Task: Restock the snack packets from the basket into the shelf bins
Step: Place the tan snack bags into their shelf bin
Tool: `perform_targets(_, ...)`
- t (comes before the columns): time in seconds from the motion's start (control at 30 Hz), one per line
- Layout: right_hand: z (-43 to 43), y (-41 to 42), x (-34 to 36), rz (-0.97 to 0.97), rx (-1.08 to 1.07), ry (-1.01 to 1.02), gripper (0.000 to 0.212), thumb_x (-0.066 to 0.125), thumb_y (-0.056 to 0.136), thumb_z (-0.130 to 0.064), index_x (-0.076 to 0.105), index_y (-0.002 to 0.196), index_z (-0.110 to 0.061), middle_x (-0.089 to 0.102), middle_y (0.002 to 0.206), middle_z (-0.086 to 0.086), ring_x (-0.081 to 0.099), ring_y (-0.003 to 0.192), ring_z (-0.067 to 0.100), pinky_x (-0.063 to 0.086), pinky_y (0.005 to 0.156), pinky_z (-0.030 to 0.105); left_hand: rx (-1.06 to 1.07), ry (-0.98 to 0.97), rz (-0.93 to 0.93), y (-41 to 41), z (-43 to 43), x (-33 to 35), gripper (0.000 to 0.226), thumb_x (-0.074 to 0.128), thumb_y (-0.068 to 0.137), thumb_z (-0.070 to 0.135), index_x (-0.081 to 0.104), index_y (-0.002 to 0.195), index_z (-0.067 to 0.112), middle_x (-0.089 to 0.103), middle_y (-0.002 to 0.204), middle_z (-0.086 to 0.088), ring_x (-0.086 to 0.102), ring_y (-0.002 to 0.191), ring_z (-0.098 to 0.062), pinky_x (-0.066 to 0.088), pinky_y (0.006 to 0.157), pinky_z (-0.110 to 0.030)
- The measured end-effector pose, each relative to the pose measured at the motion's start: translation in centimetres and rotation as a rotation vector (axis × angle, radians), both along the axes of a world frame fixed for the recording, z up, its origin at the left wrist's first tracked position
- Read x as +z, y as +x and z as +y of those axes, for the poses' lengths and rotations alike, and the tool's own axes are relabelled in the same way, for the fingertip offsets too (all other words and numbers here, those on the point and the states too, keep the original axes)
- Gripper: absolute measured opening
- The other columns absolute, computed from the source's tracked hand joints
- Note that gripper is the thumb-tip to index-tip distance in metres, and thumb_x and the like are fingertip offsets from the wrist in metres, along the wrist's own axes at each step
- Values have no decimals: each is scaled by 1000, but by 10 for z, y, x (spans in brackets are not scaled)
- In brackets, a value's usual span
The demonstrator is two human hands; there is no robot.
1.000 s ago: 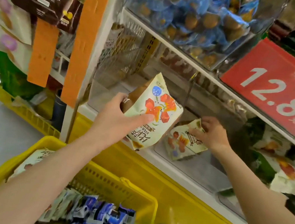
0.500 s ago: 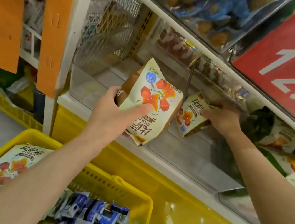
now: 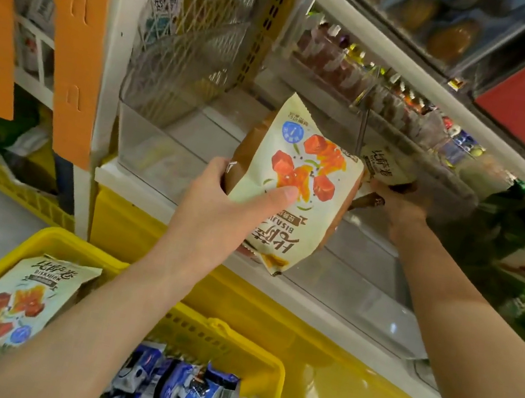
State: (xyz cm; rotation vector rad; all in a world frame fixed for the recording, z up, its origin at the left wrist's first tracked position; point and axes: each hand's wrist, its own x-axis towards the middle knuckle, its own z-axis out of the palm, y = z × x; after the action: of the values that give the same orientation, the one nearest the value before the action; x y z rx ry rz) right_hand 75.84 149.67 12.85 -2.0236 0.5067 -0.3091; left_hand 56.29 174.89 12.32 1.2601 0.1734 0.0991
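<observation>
Left hand [image 3: 217, 212] is clutching packets [image 3: 294, 186] by the bin [image 3: 145, 144]; right hand [image 3: 399, 206], at 3 o'clock, is pinching a packet [image 3: 385, 165]; basket [image 3: 80, 243] is sitting at 7 o'clock.

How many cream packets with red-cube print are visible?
3 cream packets: one gripped in the left hand, one held by the right hand inside the clear shelf bin, one lying in the yellow basket. Others may be hidden.

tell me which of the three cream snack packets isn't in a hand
The cream packet lying in the yellow plastic basket. The left hand grips a second packet; the right hand holds a third packet at the clear shelf bin.
</observation>
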Motion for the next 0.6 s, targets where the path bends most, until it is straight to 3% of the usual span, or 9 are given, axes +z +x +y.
perform_targets(0.07, -5, 5, -7, 119, 36, 36, 63, 74, 77, -24, 44, 132, -12, 54, 132, 8, 50, 122, 27, 43, 103, 40, 0, -10, 0, 1, -1, 1, 41, 78, 64, 37, 56, 96, 26, 71, 77, 17, 69, 67, -2, 50, 44, -18)
perform_targets(0.17, -1, 4, -15, 200, 83, 171, 50, 72, 80, -21, 50, 124, -11, 60, 121, 8, 59, 110, 28, 56, 81, 37, 18, -32, -3, 1, -2, 2, 42, 79, 65, 35, 54, 97, 25, 71, 77, 15, 68, 66, 1, 49, 43, -16)
perform_targets(0.23, 2, 11, -15, 57, 62, 30, 42, 72, 79, -21, 53, 115, -14, 60, 126, 8, 57, 115, 27, 49, 95, 37, 26, -29, -4, 2, -3, 2, 44, 79, 64, 35, 52, 97, 25, 71, 77, 15, 68, 67, 1, 49, 44, -15)
perform_targets(0.33, 9, 19, -12, -44, 103, -151, 44, 69, 82, -21, 51, 121, -12, 57, 130, 9, 54, 120, 28, 44, 98, 35, 30, -18, 1, 4, -2, -1, 43, 79, 64, 36, 51, 96, 25, 70, 78, 18, 68, 67, 1, 49, 45, -14)
perform_targets(0.5, 2, 21, -19, 80, 141, -107, 40, 63, 87, -18, 48, 122, -6, 57, 129, 15, 56, 117, 33, 48, 95, 50, 28, -2, 9, 5, -2, -3, 44, 79, 64, 36, 52, 96, 25, 71, 79, 14, 68, 68, 0, 49, 47, -14)
perform_targets(0.6, 3, 19, -18, 98, 160, -82, 48, 59, 90, -26, 43, 130, -4, 52, 133, 17, 53, 119, 34, 46, 98, 50, 23, 14, 11, 5, 0, -3, 42, 79, 66, 35, 52, 97, 24, 70, 74, 16, 67, 66, 3, 47, 44, -11)
